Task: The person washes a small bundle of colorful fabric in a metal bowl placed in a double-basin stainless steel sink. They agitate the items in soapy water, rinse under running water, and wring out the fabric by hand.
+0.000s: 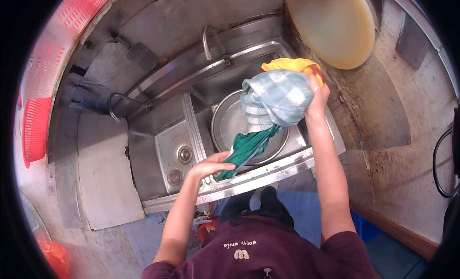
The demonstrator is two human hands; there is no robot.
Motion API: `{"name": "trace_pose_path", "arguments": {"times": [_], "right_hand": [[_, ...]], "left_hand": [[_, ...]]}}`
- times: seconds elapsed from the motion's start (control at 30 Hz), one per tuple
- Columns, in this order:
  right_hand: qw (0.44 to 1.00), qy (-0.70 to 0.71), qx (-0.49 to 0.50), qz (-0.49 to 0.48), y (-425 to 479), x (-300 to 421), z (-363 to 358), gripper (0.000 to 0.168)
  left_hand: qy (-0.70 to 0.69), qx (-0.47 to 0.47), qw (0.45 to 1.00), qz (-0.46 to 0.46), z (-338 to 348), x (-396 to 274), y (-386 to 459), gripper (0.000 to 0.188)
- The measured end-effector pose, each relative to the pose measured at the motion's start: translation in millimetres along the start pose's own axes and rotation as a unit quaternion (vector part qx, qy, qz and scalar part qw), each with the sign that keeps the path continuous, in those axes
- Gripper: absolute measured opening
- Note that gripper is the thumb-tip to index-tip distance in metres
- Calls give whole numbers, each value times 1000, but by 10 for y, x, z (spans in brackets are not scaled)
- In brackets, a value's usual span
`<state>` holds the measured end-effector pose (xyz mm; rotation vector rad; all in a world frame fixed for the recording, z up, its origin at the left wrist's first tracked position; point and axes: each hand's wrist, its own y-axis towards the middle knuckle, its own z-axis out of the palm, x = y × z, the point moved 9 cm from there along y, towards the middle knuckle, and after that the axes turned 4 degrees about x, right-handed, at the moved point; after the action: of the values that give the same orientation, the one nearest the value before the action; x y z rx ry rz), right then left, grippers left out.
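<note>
My right hand [318, 97] grips a bundle of cloth over the right-hand basin of a stainless steel sink [305, 131]. In the bundle are a blue-and-white checked cloth [287, 94] and a yellow cloth [291, 64] with dark red parts. A green cloth [248, 146] hangs below the checked one, and my left hand [214, 165] pinches its lower end near the sink's front edge. Underneath sits a round metal basin [230, 129], partly hidden by the cloths; whether it holds water I cannot tell.
Two curved faucets [207, 45] [114, 106] rise behind the sink. The left basin [172, 142] has a drain. A slotted turner [142, 56] hangs at the back wall. A large round board [332, 27] leans at the upper right. Red plastic baskets [37, 129] stand at the left.
</note>
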<state>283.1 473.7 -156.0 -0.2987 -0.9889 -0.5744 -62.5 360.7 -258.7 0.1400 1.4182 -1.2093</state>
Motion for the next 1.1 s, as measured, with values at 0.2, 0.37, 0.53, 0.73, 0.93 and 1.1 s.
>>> {"name": "trace_pose_path", "arguments": {"times": [0.2, 0.37, 0.53, 0.73, 0.93, 1.1], "right_hand": [[999, -23, -38, -30, 39, 171, -324, 30], [993, -110, 43, 33, 107, -14, -440, 31], [969, 42, 160, 184, -185, -353, -213, 35], [962, 134, 218, 93, -693, 140, 473, 33], [956, 226, 171, 74, -529, -260, 414, 36], [925, 322, 53, 194, -460, -626, 342, 37]], "left_hand": [[380, -211, 897, -85, -287, -827, -534, 47], [512, -276, 769, 266, -5, -2567, -769, 43], [511, -228, 730, 392, 326, -3688, -324, 41], [297, -60, 900, 314, -54, -2861, 863, 42], [-109, -133, 948, 267, -83, -1688, 813, 64], [-354, -214, 870, 269, -31, -1335, 496, 85]]}}
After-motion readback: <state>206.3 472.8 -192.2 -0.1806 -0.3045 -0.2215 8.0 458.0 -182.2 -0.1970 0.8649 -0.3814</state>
